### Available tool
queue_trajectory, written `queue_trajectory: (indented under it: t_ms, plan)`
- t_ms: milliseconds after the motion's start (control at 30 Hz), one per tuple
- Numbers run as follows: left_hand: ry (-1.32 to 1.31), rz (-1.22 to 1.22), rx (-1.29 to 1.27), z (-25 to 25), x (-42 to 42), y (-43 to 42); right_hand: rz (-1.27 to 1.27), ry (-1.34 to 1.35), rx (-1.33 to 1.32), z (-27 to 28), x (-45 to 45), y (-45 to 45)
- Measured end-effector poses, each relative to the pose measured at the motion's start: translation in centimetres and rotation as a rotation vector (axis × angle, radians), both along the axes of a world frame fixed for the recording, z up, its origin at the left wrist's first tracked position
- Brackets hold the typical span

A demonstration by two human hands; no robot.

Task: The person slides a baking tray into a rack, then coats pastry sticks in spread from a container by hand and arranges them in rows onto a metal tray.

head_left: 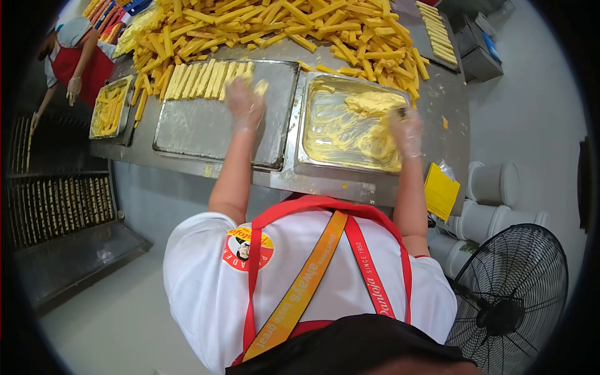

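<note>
My left hand (245, 106), in a clear glove, is over a metal baking tray (212, 131), at the right end of a row of cream-coated yellow sticks (195, 80). Its fingers are blurred, and yellow cream shows by the thumb side; whether it grips a stick is unclear. To the right is a deep metal pan (302, 134) smeared with yellow cream (372, 103). My right hand (406, 132), also gloved, is closed at the pan's right edge around a small dark-handled tool, mostly hidden by the hand.
A large heap of yellow sticks (281, 25) covers the table's back. A smaller pan of sticks (109, 111) stands left, near a co-worker in a red apron (78, 65) beside a tray rack (62, 206). At right are another filled tray (437, 34), a yellow cloth (441, 190), white buckets (494, 182) and a fan (509, 300).
</note>
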State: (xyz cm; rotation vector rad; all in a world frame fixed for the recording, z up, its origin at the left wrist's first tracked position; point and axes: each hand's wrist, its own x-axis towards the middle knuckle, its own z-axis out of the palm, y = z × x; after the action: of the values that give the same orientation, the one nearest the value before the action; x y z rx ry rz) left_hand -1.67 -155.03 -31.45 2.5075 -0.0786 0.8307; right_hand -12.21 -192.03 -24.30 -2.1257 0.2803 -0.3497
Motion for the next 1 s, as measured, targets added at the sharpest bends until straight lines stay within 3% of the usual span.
queue_trajectory:
  t_ms: [33, 67, 100, 167, 267, 300, 400, 433, 500, 567, 667, 733, 800, 900, 933, 1000]
  plan:
    - [0.054, -0.08, -0.059, 0.3, 2.0, -1.3, 0.164, -0.124, -0.23, -1.2, -0.4, 1.0]
    - [0.022, -0.185, 0.037, 1.1, 4.1, -2.9, 0.327, -0.245, -0.462, -1.8, -0.4, 1.7]
    - [-0.003, -0.293, 0.133, 1.6, 5.7, -4.5, 0.371, -0.039, -0.228, -1.1, -0.6, 2.1]
    - [0.227, -0.364, 0.055, 1.4, 9.1, -7.8, 0.43, 0.355, 0.253, 1.4, -0.5, 2.5]
    - [0.577, -0.446, 0.212, -0.2, 15.3, -11.6, -0.035, 0.35, 0.199, 2.8, 1.6, 0.1]
    - [0.617, -0.421, 0.238, -1.2, 16.8, -12.4, -0.021, 0.24, 0.207, 1.2, 2.4, -1.5]
    - [0.687, -0.36, 0.288, -4.8, 20.1, -14.0, 0.1, -0.247, -0.575, -1.6, 2.3, -0.9]
    - [0.673, -0.351, 0.288, -5.8, 21.1, -14.0, 0.207, -0.197, -0.524, -1.5, 1.4, 0.3]
    - [0.553, -0.307, 0.3, -7.7, 21.9, -13.3, 0.238, 0.03, -0.065, -1.4, 0.8, 1.3]
    - [0.625, -0.288, 0.333, -7.2, 21.9, -12.1, 0.17, 0.234, 0.458, -0.8, 0.6, 0.2]
    - [0.526, -0.24, 0.261, -8.4, 23.8, -9.2, -0.088, -0.173, -0.13, -1.7, 1.0, -2.7]
    - [0.401, -0.198, 0.182, -7.3, 22.3, -8.6, -0.128, -0.282, -0.117, -0.7, 0.0, -2.7]
    - [0.276, -0.148, 0.102, 0.5, 15.2, -8.5, -0.11, -0.348, -0.221, -1.2, -0.2, -2.5]
    - [0.249, -0.474, -0.195, 6.1, 6.9, -8.3, 0.022, -0.274, -0.495, -4.5, 0.2, -0.6]
    - [0.255, -0.598, -0.333, 8.2, 3.8, -8.8, 0.012, -0.194, -0.276, -4.5, 0.1, -0.3]
    - [0.439, -0.544, -0.488, 12.2, -2.0, -10.8, -0.006, -0.029, 0.161, -4.4, -0.7, 0.2]
